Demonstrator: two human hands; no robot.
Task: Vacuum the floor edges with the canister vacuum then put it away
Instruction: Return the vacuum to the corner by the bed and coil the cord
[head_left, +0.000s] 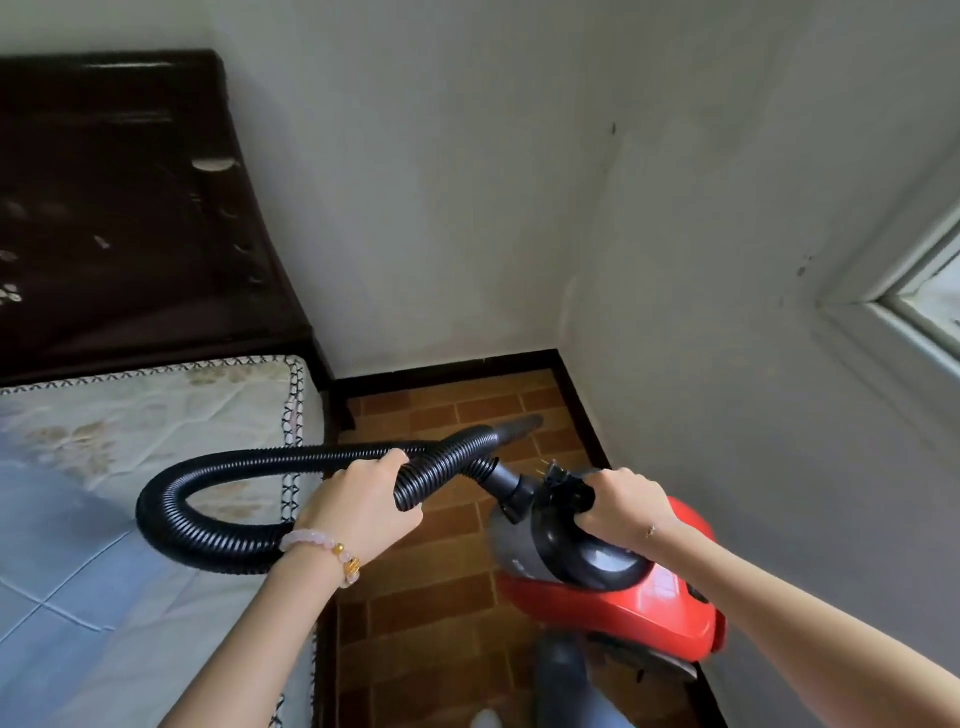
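Observation:
A red and black canister vacuum (623, 592) hangs above the floor at the lower right, carried by its black top handle, which my right hand (626, 506) grips. Its ribbed black hose (208, 540) loops out to the left over the bed and crosses back on itself. My left hand (371, 506) grips the hose near that crossing. The dark nozzle (519, 428) points toward the far corner of the room, above the floor.
A strip of brown brick-pattern floor (441, 561) runs between the bed (130, 467) on the left and the white wall (727, 364) on the right. Black baseboard (452, 366) lines the corner. A dark headboard (130, 208) stands at the back left, a window frame (914, 291) at right.

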